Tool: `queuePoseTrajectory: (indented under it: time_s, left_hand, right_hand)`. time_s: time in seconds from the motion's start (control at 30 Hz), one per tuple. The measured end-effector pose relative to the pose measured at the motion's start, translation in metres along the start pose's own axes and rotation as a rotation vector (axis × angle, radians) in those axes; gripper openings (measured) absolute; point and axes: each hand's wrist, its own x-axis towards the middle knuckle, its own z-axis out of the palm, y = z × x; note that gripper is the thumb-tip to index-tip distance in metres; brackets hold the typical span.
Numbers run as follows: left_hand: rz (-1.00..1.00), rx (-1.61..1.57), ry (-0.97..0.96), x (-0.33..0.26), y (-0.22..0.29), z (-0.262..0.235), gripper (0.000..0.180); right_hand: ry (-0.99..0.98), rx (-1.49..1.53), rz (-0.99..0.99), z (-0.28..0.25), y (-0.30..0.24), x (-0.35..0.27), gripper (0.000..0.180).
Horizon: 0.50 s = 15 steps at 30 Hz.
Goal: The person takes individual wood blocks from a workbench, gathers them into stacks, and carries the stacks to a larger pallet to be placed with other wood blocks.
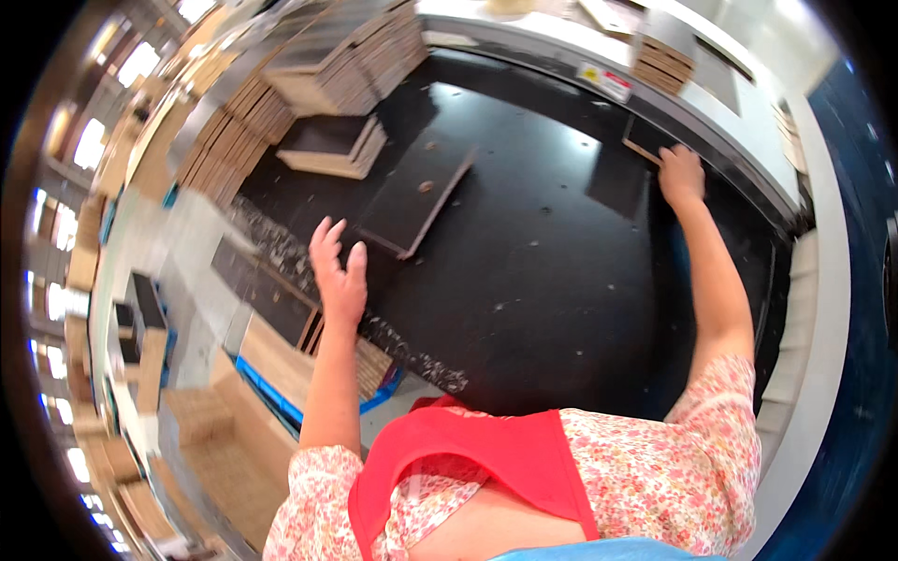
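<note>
My left hand (339, 276) is raised over the left edge of the black table (524, 309), its fingers spread and nothing in them. Just beyond it a dark rectangular panel (416, 201) lies on the tabletop, with a thin lighter edge. At the far right my right hand (681, 175) is closed on the near end of a small dark board (647, 137), which has a pale wood-coloured edge. That board is beside the machine's grey rail, and my fingers partly cover it.
A short stack of dark-topped boards (329, 145) sits at the table's far left, beside taller board stacks (351, 70). More boards (662, 64) rest on the white machine ledge (739, 140). On the floor at left are blue pallets (271, 393) and a cardboard box (234, 449).
</note>
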Motion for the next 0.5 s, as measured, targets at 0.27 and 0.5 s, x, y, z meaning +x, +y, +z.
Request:
queuePoseTrajectory:
  time_s: [0.27,0.5]
  left_hand:
    - [-0.007,-0.182,0.101,-0.005,-0.012,0.001,0.041]
    - [-0.007,-0.325,0.147,-0.004,-0.015,-0.007,0.043]
  right_hand:
    - [-0.081,0.624,-0.523,-0.081,-0.082,-0.046,0.026]
    - [0.031,0.628,-0.946,-0.143,-0.215,-0.032,0.018]
